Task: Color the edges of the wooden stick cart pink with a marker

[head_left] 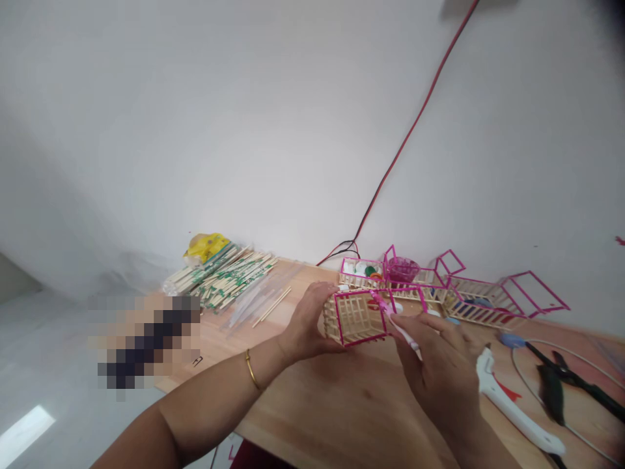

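Note:
My left hand [310, 319] grips a small box-shaped frame [359, 318] made of thin wooden sticks, with fingers on top and thumb below. Pink colour runs along the edges of its open side, which faces me. In my right hand [439, 365] is a slim white-handled brush [406, 335]. Its pink head meets the upper right corner of the frame, beside a pink-edged stick loop [424, 301]. Fingers partly cover the brush handle.
Along the wall stand more pink-edged stick boxes [481, 299], one beside a pink cup [403, 269]. Wrapped chopsticks [234, 280] lie left on the wooden table [336, 404]. A white glue gun [517, 410], black-handled cutters [561, 371] and a cable are at right.

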Demonstrator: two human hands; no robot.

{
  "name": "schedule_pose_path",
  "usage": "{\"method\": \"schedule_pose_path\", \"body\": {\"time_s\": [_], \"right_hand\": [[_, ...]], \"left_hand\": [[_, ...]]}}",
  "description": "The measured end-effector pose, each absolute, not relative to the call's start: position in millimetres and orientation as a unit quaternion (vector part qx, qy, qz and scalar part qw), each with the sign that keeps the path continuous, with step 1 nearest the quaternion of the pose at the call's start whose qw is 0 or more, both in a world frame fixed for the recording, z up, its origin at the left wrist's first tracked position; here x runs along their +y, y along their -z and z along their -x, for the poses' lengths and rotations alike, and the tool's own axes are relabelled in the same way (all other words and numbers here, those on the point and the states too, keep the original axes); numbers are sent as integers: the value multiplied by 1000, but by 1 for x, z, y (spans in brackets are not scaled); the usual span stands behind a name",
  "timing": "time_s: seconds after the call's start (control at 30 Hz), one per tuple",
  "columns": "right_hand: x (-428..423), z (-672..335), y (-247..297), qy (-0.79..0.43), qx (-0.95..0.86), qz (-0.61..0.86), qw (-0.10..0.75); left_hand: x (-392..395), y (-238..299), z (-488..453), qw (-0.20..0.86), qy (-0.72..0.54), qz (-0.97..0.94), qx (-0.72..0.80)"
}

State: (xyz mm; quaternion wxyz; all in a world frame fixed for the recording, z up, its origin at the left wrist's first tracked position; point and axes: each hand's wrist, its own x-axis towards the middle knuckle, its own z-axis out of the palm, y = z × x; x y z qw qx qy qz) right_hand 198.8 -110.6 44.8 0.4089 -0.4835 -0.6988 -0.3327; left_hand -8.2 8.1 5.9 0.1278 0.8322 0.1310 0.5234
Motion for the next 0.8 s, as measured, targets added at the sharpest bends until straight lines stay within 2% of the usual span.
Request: {"method": "schedule_pose_path", "body": {"time_s": [0.3,0.53,0.67,0.8], "right_hand": [[-109,-201,-45,329,-696,495,404],[-114,-190,-45,285,-746,425,426],[-115,-190,-46,277,-756,396,440],[-113,-196,-46,273,-752,392,453]], "left_hand": [[8,-5,10,154,-508,-831,166],[5,-3,11,186,-494,-826,199],[7,4,12,250,-489,-798,250],[9,1,10,356,-473,-748,301]]}}
